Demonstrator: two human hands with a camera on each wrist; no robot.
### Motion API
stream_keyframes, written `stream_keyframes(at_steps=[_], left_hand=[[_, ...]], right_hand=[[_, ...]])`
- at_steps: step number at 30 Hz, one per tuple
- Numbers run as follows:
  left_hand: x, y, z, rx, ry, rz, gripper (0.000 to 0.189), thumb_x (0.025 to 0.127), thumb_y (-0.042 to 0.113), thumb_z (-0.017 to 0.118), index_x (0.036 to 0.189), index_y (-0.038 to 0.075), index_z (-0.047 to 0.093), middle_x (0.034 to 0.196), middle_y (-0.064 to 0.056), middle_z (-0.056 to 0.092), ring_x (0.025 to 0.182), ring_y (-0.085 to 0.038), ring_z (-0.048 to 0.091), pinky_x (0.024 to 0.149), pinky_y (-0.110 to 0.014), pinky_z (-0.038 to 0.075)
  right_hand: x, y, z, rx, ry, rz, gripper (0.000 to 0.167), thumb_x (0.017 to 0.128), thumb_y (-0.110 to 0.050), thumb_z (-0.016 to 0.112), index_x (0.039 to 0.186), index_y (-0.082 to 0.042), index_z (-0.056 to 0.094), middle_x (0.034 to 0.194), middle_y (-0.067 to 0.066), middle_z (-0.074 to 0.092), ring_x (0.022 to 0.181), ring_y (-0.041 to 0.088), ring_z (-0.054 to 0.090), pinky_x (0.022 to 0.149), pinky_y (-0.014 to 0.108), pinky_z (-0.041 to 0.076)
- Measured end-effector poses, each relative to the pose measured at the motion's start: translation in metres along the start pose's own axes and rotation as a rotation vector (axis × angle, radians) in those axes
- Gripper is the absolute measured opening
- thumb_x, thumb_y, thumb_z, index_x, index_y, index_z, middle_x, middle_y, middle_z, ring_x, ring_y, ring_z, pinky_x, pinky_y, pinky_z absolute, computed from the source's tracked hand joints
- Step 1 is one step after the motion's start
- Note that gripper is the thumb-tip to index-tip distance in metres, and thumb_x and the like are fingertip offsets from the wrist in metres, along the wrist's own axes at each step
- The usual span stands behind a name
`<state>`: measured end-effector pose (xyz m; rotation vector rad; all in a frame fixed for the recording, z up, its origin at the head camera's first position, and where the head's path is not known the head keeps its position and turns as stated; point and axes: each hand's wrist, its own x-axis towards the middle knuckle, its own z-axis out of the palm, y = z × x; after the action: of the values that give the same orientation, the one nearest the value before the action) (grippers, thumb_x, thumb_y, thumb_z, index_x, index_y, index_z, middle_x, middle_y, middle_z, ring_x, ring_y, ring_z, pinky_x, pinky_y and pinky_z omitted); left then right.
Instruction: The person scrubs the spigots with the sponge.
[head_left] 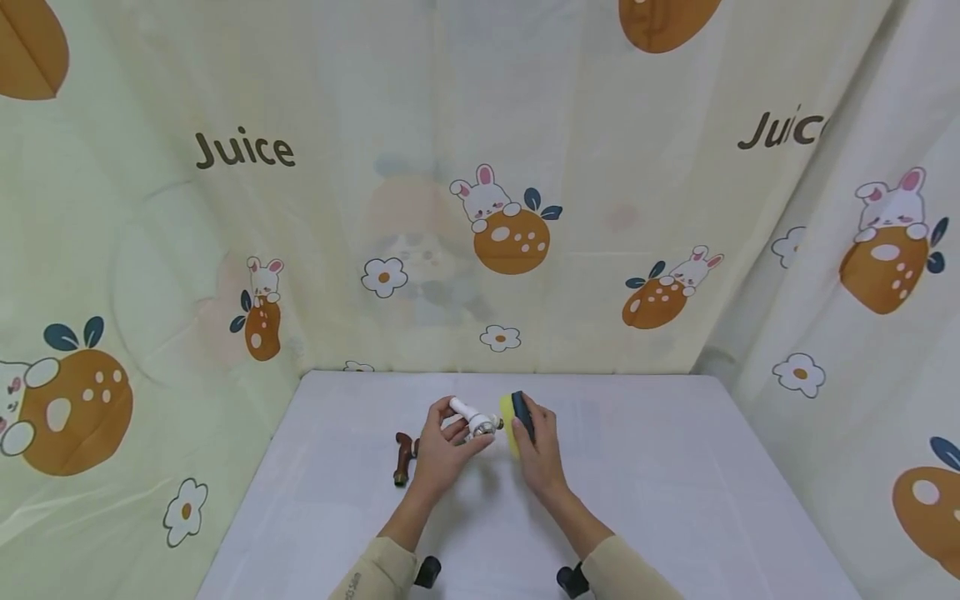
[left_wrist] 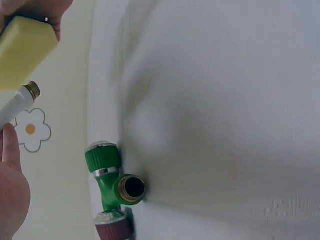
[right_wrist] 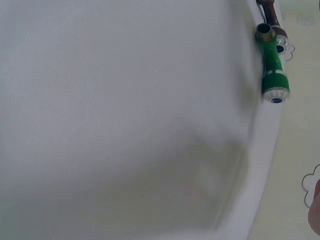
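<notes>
My left hand [head_left: 442, 454] holds a white pipe valve [head_left: 474, 418] between thumb and fingers, above the table. The valve's brass threaded end [left_wrist: 33, 89] points toward a sponge [left_wrist: 27, 47], yellow with a dark backing. My right hand [head_left: 542, 454] grips the sponge by that dark side, its yellow face turned to the valve. Whether the sponge touches the valve I cannot tell. Below lie a green valve [left_wrist: 108, 182] with a brass threaded opening and a brown valve [head_left: 403, 460] beside it. The left hand hides the green one in the head view.
A white cloth covers the table [head_left: 660, 475]. Patterned curtains [head_left: 585, 317] hang behind the table and along both sides. Small black devices [head_left: 427, 572] show by the sleeves.
</notes>
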<state>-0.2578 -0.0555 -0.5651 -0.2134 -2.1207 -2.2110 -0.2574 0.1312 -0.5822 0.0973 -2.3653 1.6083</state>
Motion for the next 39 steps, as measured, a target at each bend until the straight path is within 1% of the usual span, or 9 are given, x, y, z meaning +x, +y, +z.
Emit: stream_keyframes(at_steps=[3,8,12,17,21,25,30,34,39], left_hand=[[0.003,-0.001,-0.004,-0.049,0.063,-0.061,0.089,0.078,0.028,0.094,0.151,0.016,0.043,0.145,-0.013,0.05,0.124,-0.028,0.068,0.092,-0.031,0.06],[0.006,-0.004,-0.009,-0.092,0.133,-0.126,0.084,0.081,0.036,0.091,0.15,0.014,0.048,0.146,-0.012,0.052,0.117,-0.022,0.072,0.093,-0.028,0.059],[0.007,-0.006,-0.01,-0.116,0.14,-0.14,0.085,0.086,0.039,0.086,0.155,0.014,0.044,0.146,-0.012,0.051,0.11,-0.02,0.074,0.097,-0.031,0.058],[0.008,-0.005,-0.01,-0.157,0.13,-0.158,0.079,0.09,0.036,0.083,0.155,0.013,0.045,0.149,-0.016,0.048,0.1,-0.021,0.077,0.096,-0.033,0.059],[0.007,-0.007,-0.012,-0.165,0.124,-0.175,0.077,0.09,0.029,0.083,0.154,0.01,0.045,0.148,-0.017,0.048,0.099,-0.018,0.075,0.092,-0.028,0.06],[0.004,-0.008,-0.014,-0.149,0.108,-0.186,0.077,0.089,0.025,0.084,0.155,0.011,0.046,0.147,-0.016,0.05,0.101,-0.014,0.073,0.089,-0.025,0.06],[0.002,-0.006,-0.014,-0.123,0.103,-0.19,0.077,0.088,0.026,0.085,0.154,0.012,0.048,0.148,-0.015,0.052,0.097,-0.013,0.072,0.086,-0.024,0.059],[0.002,-0.005,-0.014,-0.071,0.121,-0.194,0.079,0.085,0.031,0.087,0.153,0.016,0.05,0.148,-0.01,0.054,0.093,-0.013,0.069,0.085,-0.027,0.058],[0.0,-0.006,-0.014,-0.028,0.151,-0.203,0.081,0.081,0.034,0.089,0.151,0.019,0.052,0.146,-0.004,0.057,0.093,-0.015,0.064,0.084,-0.03,0.052]], right_hand=[[-0.005,-0.007,0.001,0.042,-0.017,-0.085,0.055,0.107,-0.028,0.055,0.16,-0.021,0.041,0.148,0.016,0.042,0.126,0.032,0.051,0.105,0.053,0.045],[-0.012,-0.012,0.005,-0.017,-0.048,-0.237,0.059,0.103,-0.025,0.064,0.158,-0.024,0.042,0.146,0.011,0.044,0.127,0.027,0.052,0.104,0.053,0.05],[-0.015,-0.013,0.008,-0.094,-0.079,-0.354,0.064,0.1,-0.023,0.069,0.159,-0.022,0.043,0.147,0.009,0.046,0.127,0.024,0.053,0.1,0.049,0.054],[-0.013,-0.014,0.008,-0.189,-0.1,-0.418,0.063,0.1,-0.026,0.069,0.159,-0.021,0.045,0.151,0.006,0.046,0.128,0.022,0.052,0.099,0.045,0.056],[-0.009,-0.016,0.005,-0.232,-0.161,-0.378,0.058,0.102,-0.029,0.064,0.157,-0.021,0.047,0.149,0.008,0.05,0.125,0.023,0.052,0.095,0.044,0.055],[-0.007,-0.019,0.003,-0.253,-0.224,-0.284,0.053,0.105,-0.031,0.057,0.156,-0.024,0.049,0.144,0.009,0.053,0.12,0.022,0.052,0.093,0.041,0.052],[-0.006,-0.022,0.005,-0.278,-0.229,-0.233,0.049,0.106,-0.031,0.052,0.155,-0.023,0.051,0.14,0.01,0.055,0.118,0.023,0.053,0.092,0.042,0.051],[-0.004,-0.026,0.007,-0.304,-0.23,-0.198,0.048,0.107,-0.032,0.048,0.155,-0.023,0.052,0.14,0.011,0.056,0.119,0.025,0.054,0.092,0.045,0.052],[-0.004,-0.028,0.01,-0.368,-0.23,-0.182,0.05,0.107,-0.032,0.046,0.155,-0.021,0.051,0.139,0.014,0.057,0.117,0.026,0.055,0.089,0.043,0.053]])
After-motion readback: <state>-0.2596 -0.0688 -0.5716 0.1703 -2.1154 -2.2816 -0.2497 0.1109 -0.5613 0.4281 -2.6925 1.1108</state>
